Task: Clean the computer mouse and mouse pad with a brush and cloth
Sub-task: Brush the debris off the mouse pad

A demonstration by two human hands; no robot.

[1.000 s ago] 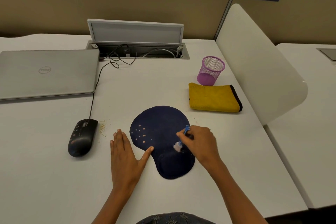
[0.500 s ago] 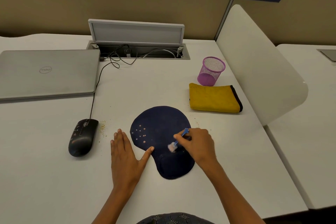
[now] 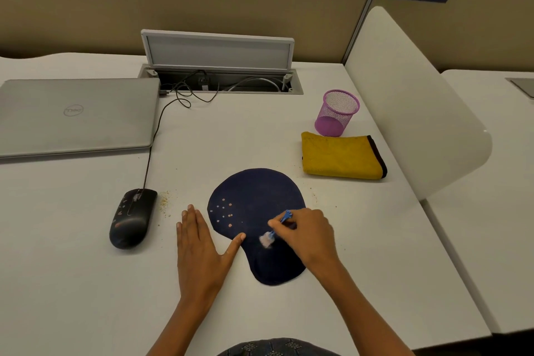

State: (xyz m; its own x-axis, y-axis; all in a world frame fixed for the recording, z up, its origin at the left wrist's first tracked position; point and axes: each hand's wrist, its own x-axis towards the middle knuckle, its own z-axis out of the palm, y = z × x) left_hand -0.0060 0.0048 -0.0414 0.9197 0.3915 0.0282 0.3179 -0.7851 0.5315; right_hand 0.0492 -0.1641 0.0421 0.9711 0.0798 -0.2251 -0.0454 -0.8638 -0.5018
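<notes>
Right hand (image 3: 307, 235): lower centre-right of frame, fingers pinched round the blue handle of a small brush (image 3: 276, 230). Over the last second its pale bristle tuft has travelled leftward across the mouse pad (image 3: 257, 202), from directly under the knuckles to a point nearer the left thumb. Judgement: a sweeping stroke is under way, working toward the crumbs; brushing of the pad is only partly done.

Left hand (image 3: 199, 243): flat, fingers straight, palm on the table (image 3: 86, 283), thumb tip pressing the pad's left edge. Unmoved; steadies the pad.

Mouse pad: dark blue, lower centre, under the brush. Pale crumbs (image 3: 224, 209) remain on its upper-left area, just left of the bristles.

Computer mouse (image 3: 132, 221): black, corded, lower left, well apart from the right hand; crumbs beside it.

Cloth (image 3: 342, 156): yellow, folded, right of centre, untouched.
</notes>
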